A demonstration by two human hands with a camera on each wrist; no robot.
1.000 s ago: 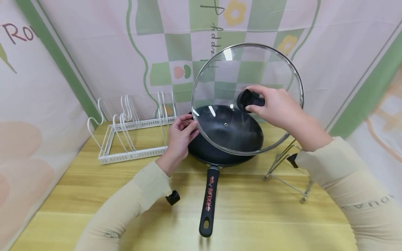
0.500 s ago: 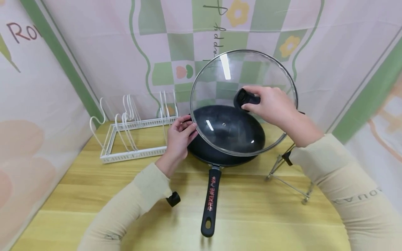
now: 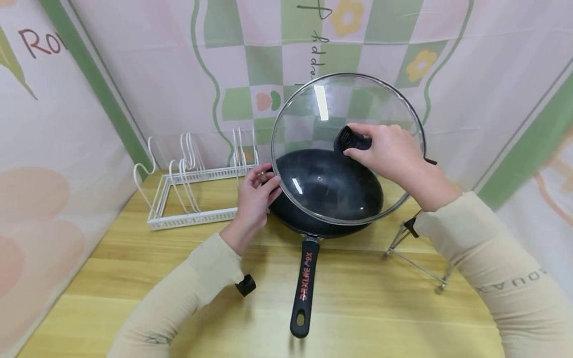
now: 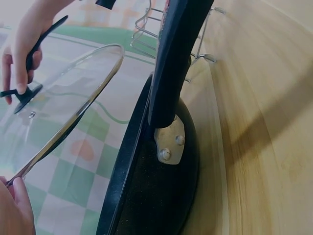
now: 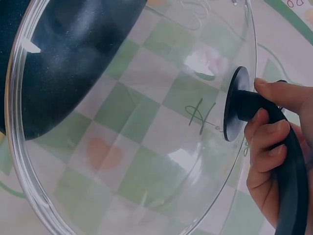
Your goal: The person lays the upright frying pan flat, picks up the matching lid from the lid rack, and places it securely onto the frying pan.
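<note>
A clear glass lid (image 3: 309,107) with a metal rim is held tilted above the black frying pan (image 3: 293,219). My right hand (image 3: 394,151) grips the lid's black handle (image 5: 293,181), thumb and fingers curled round it. At the lid's left edge, my left hand (image 3: 256,196) pinches the rim (image 4: 68,126) between thumb and fingers. In the left wrist view, a gap shows between the lid's rim and the pan. The pan stands on the table with its long black handle (image 3: 304,293) pointing toward me. Through the glass, its dark inside is visible.
To the left, a white wire rack (image 3: 192,218) with upright dividers stands on the wooden table (image 3: 134,288). A small metal stand (image 3: 416,263) sits at the right, partly hidden by my right sleeve. A patterned cloth (image 3: 264,54) hangs behind.
The lid has come down slightly and a little to the left with my right hand, then stayed nearly still. Both hands keep their hold. The head view has shifted slightly.
</note>
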